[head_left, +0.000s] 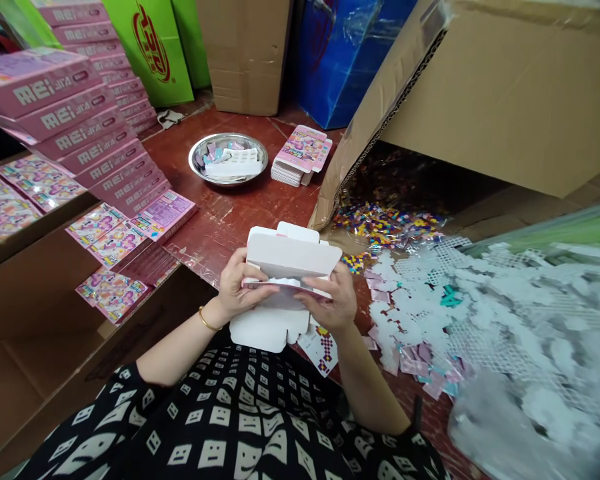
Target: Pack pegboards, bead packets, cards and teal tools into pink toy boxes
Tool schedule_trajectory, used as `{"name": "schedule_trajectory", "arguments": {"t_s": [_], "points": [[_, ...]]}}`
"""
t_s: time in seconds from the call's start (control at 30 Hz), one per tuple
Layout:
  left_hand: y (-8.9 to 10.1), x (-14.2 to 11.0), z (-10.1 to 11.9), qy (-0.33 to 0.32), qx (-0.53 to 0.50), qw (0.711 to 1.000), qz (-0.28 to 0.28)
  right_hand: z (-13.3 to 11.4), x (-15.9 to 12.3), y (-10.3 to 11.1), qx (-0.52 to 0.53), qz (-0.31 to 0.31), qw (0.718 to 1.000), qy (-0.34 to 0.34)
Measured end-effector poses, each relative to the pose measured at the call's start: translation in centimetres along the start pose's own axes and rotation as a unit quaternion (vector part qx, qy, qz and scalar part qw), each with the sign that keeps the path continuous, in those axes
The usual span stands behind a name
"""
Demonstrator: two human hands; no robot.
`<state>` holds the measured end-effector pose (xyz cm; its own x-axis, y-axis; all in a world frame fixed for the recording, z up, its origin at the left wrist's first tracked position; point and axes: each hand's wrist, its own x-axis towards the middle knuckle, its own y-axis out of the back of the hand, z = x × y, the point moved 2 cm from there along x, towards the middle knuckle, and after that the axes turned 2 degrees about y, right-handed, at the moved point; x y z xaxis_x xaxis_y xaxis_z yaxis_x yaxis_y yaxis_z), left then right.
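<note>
Between both hands is a small cardboard box (291,255), partly folded, its white inner flaps facing up and a pink outer edge showing. My left hand (241,283) pinches its left side, thumb along the near edge. Gripping the right side is my right hand (336,297), with the thumb on the near panel and fingers over the edge. Below it, a white flat carton (263,330) lies at the lap, beside a printed card (321,350) with a coloured pixel pattern. What sits inside the box is hidden.
Pink boxes (87,120) are stacked at left above an open carton (25,333). A metal bowl (205,175) of small parts and a pile of flat printed cartons (303,153) stand ahead. At right, a tipped cardboard box (505,87) holds coloured beads; white plastic pieces (480,320) lie nearer.
</note>
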<state>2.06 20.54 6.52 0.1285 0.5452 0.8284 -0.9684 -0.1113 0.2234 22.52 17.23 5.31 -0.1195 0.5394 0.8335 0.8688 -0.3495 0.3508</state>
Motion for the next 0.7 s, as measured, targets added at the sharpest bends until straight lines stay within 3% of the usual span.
{"name": "schedule_trajectory", "arguments": {"t_s": [0.13,0.23,0.33,0.47,0.57,0.7], "points": [[-0.1,0.2,0.3,-0.045,-0.058,0.996,0.054,-0.6,0.8,-0.4,0.013,0.097,0.994,0.050],[0.1,-0.1,0.5,-0.069,-0.102,0.990,0.068,-0.8,1.1,0.1,0.063,0.104,0.990,0.066],[1.1,-0.2,0.8,-0.067,-0.064,0.996,-0.003,-1.2,1.5,1.0,0.049,-0.009,0.996,0.078],[2.7,0.4,1.4,-0.085,-0.003,0.990,-0.113,-2.3,2.2,2.4,0.016,-0.163,0.982,0.093],[3.2,1.0,1.8,-0.079,0.001,0.985,-0.152,-3.3,3.1,2.9,0.021,-0.202,0.978,0.055],[3.2,1.6,2.2,-0.039,-0.049,0.987,-0.148,-3.9,4.4,3.1,0.066,-0.219,0.973,0.009]]}}
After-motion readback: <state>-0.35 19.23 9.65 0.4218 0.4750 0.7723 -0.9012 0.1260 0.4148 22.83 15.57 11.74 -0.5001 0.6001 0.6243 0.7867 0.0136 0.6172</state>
